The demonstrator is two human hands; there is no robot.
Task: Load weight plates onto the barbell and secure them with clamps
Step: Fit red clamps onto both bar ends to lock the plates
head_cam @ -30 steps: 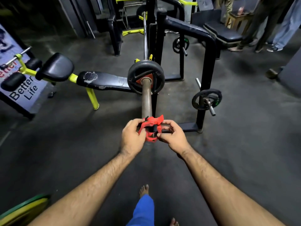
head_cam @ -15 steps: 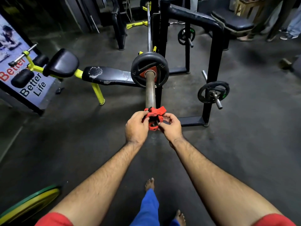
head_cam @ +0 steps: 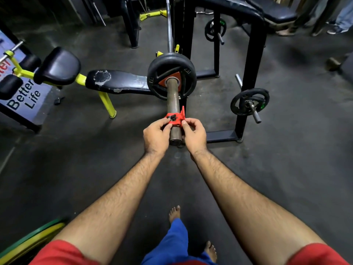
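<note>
The light, stiff red clamp (head_cam: 174, 118), seated on the barbell sleeve (head_cam: 173, 96) near its end and well short of the heavy plate (head_cam: 172, 77), is pinched at both sides by the left hand (head_cam: 155, 135) and the right hand (head_cam: 194, 135), where it is best held.

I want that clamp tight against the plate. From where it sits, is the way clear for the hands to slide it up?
Probably yes: the red clamp is on the sleeve, with bare sleeve up to the black plate.

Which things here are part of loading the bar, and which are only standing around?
In use: red clamp, barbell sleeve, loaded black plate, left hand, right hand.
Idle: bench, plates stored on rack pegs, yellow-green plate, poster.
</note>
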